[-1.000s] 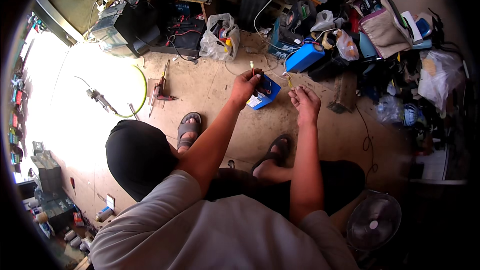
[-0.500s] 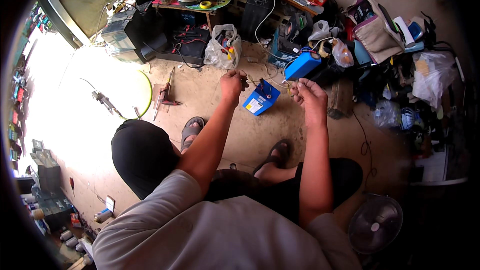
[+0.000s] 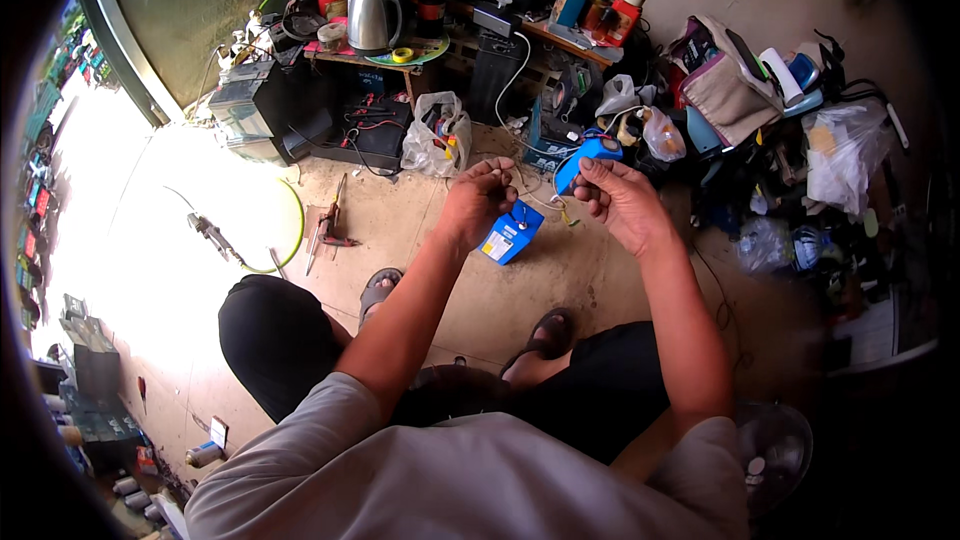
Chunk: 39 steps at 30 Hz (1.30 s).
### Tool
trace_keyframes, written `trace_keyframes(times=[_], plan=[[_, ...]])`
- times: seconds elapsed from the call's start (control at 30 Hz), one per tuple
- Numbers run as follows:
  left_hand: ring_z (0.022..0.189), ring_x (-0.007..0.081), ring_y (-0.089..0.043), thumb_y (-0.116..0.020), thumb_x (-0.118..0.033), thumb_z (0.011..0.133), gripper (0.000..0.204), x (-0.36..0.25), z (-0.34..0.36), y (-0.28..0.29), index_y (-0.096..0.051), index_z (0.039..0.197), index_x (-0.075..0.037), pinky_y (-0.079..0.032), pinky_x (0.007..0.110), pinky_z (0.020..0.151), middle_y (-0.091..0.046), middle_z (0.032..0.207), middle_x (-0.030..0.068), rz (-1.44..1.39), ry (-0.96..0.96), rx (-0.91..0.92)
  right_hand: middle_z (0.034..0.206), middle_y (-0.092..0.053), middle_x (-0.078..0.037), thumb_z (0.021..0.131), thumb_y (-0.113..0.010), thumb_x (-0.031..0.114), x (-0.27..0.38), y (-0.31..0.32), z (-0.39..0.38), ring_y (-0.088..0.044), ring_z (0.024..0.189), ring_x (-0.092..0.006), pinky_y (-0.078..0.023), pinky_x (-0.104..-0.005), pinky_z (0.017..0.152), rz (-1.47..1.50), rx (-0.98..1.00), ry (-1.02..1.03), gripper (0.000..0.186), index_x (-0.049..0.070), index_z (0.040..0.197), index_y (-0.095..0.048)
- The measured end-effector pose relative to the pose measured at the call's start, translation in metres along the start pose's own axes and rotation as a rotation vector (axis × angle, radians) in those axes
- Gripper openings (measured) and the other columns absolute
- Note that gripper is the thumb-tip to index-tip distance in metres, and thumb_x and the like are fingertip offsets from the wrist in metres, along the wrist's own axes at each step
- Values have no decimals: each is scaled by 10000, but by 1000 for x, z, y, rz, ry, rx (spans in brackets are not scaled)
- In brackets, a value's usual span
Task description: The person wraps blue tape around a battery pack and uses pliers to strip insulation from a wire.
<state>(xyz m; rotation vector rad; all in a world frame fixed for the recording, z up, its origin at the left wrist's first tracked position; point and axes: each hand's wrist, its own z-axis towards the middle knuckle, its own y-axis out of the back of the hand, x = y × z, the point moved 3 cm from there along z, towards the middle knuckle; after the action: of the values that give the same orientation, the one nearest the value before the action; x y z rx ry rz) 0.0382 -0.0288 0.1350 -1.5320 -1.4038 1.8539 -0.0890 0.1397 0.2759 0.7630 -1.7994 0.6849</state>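
Observation:
My left hand (image 3: 478, 204) is closed with its fingers pinched together, just above and left of a blue battery pack (image 3: 513, 234). Anything small in that pinch is hidden. The pack stands on the floor, with a pale label on its side and short leads at its top. My right hand (image 3: 625, 204) is closed too, thumb against the bent fingers, and what it may hold does not show. Behind it lies a second blue battery pack (image 3: 592, 157), partly covered by the hand. A thin cable with a yellow connector (image 3: 568, 217) rests on the floor between the hands.
A red-and-grey hand tool (image 3: 330, 227) and a green hose (image 3: 300, 225) lie to the left. Beyond my hands stand a white plastic bag (image 3: 436, 130), a steel kettle (image 3: 373, 15) and a cluttered bench. Bags are heaped at right; a fan (image 3: 775, 460) stands near my right elbow.
The view has tilted up. My hands have come a little closer together, and the right one is now apart from the yellow connector it was beside. Both remain closed.

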Motion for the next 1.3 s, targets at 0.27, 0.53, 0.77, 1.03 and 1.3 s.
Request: trace_keyframes(times=[0.27,0.53,0.77,1.03,1.3], plan=[[763,210,-520,-503,-100,961,71,9,-18,-38,-557,1007,-92,-377,289,610,-475,820,25,-160,122,96,1042,-742,-47,999,-684,200,-7,-3,-6,-706,893,-106,-522,-209,702,171,64,17,193,59,1128,-709],[737,184,-553,-535,-97,1002,89,3,-32,-68,-574,1076,-68,-389,274,566,-565,861,46,-176,94,191,965,-726,-11,959,-745,240,-8,-6,-32,-683,845,-89,-489,-198,692,124,6,83,195,74,1059,-723],[693,170,-608,-540,-77,1037,64,11,-39,-70,-599,1055,-60,-432,264,551,-696,1010,107,8,68,169,890,-696,21,917,-798,297,-5,-8,-54,-649,786,-69,-470,-185,676,77,-52,117,247,81,1009,-721],[934,193,-637,-589,-252,1049,205,-11,-59,-107,-646,1117,-67,-510,333,834,-686,1077,93,-96,170,70,921,-714,-4,950,-750,192,1,-16,-63,-673,822,-71,-486,-183,680,112,-26,157,194,52,1076,-704],[825,130,-647,-669,-132,993,102,-30,-91,-119,-668,1050,-47,-530,258,734,-685,952,40,200,69,125,839,-700,2,924,-754,95,11,-48,-70,-601,705,-37,-438,-187,628,-174,-70,337,175,-15,1057,-723]])
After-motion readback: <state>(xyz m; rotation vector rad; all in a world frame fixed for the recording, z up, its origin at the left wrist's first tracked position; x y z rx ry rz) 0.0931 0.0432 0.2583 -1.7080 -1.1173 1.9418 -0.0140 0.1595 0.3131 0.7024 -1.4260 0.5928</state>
